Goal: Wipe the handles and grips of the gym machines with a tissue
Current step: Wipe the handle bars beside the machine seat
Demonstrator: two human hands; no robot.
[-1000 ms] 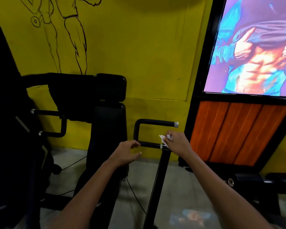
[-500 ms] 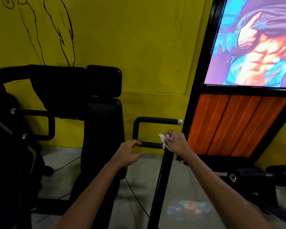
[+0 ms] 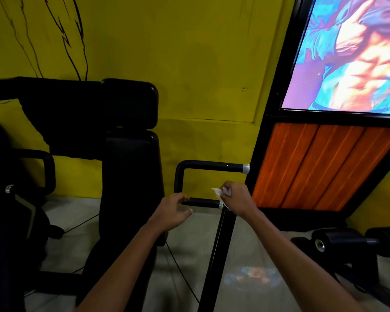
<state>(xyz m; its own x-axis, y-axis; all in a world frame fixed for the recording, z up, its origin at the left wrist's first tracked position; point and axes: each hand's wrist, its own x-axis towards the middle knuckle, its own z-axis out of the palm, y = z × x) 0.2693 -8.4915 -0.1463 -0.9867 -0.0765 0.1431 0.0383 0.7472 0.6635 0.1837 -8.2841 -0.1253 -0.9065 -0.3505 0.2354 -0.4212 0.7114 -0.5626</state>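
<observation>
A black U-shaped handle (image 3: 203, 167) with a silver end cap stands on a slanted black post (image 3: 216, 255), low in the middle of the view. My right hand (image 3: 236, 199) pinches a crumpled white tissue (image 3: 217, 192) against the right end of the handle's lower bar (image 3: 203, 203), where the bar meets the post. My left hand (image 3: 171, 212) is at the bar's left end. Its fingers curl loosely over the bar with the thumb stretched out below, and it is not closed round the bar.
A black padded machine seat with a headrest (image 3: 128, 136) stands to the left, and a second pair of black handles (image 3: 43, 170) is further left. A framed poster over orange panels (image 3: 320, 167) is on the right, with black rollers (image 3: 338, 242) below it. A cable lies on the floor.
The view has tipped down and turned slightly left, so the machines sit higher in frame. Both hands stay at the lower bar, the right one still on the tissue.
</observation>
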